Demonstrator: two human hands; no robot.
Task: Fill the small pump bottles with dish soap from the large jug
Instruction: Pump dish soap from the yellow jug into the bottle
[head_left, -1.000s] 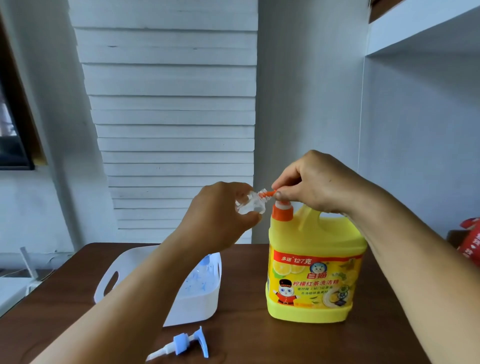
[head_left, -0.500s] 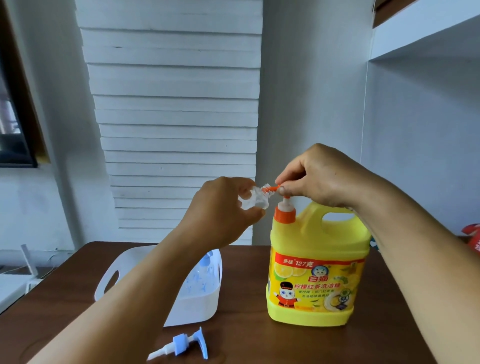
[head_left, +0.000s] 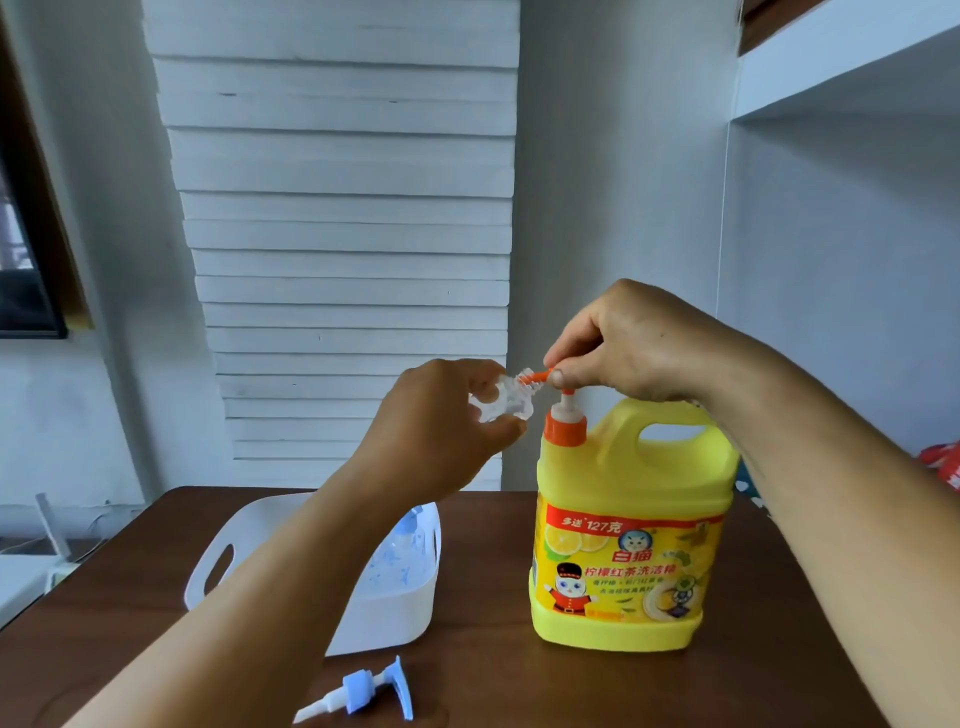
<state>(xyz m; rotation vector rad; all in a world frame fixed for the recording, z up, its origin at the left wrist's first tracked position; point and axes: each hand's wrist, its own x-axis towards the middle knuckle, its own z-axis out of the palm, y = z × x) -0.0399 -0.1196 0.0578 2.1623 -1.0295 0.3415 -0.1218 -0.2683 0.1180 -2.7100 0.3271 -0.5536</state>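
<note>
I hold the small clear plastic bottle (head_left: 501, 402) in the air with my left hand (head_left: 441, 431), fingers curled round it, its open neck turned to the orange nozzle (head_left: 540, 375) of the pump on the large yellow plastic jug (head_left: 631, 525). My right hand (head_left: 631, 343) pinches this nozzle from above, and the jug stands upright on the dark brown wooden table (head_left: 493, 675).

Left of the jug, my left forearm crosses in front of the white plastic basket (head_left: 384, 608), so I see only some clear bottles with blue pumps inside it. A loose blue and white pump head (head_left: 363, 693) lies on the table near the front edge.

The bottle is much hidden by my fingers; how much soap is inside, I cannot tell.

Since half a second ago the white pump stem has risen higher out of the orange cap (head_left: 565, 428).
</note>
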